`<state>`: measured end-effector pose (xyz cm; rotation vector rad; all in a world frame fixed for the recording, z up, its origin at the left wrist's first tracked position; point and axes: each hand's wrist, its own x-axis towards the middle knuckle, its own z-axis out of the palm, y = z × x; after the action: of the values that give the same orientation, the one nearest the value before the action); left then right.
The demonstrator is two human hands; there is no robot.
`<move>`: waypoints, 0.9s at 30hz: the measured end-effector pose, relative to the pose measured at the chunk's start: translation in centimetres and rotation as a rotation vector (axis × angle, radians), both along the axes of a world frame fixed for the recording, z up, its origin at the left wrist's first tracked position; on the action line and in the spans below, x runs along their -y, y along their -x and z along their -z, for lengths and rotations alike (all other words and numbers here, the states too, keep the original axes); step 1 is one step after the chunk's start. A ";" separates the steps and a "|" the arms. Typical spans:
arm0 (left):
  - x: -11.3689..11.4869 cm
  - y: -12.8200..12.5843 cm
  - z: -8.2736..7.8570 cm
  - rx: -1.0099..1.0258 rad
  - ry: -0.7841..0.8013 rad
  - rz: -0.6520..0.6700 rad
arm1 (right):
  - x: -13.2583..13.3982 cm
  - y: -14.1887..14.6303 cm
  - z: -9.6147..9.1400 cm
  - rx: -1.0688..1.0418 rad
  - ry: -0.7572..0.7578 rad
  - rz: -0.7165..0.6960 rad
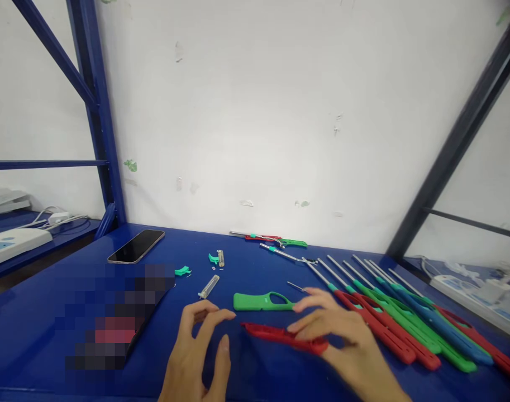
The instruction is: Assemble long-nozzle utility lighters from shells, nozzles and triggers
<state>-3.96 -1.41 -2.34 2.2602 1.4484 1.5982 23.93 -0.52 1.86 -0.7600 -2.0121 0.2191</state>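
Red lighter handle [275, 334] lies near the desk [255, 374] front edge, long axis left-right. Right hand [338, 335] rests on its right end, fingers loosely spread; grip unconfirmed. Left hand [200, 352] half-open, empty, just left.

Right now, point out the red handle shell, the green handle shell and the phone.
red handle shell [268, 333]: head view, on its left half.
green handle shell [253, 302]: head view, solid left part.
phone [136, 246]: head view, middle of screen.
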 end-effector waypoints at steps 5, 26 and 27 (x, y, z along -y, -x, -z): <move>-0.4 -0.5 0.8 -0.264 -0.009 0.089 | -0.2 -0.2 3.8 0.145 0.185 0.025; -2.1 -0.3 2.7 -0.590 -0.080 -0.102 | -2.4 0.2 2.0 -0.001 -0.241 0.547; -2.5 -0.3 3.0 -0.623 -0.123 -0.100 | -3.2 0.0 1.3 0.013 -0.239 0.540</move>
<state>-3.70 1.06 -5.34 2.9745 1.6214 1.0592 23.91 2.64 0.51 -1.1105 -1.7296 -0.3339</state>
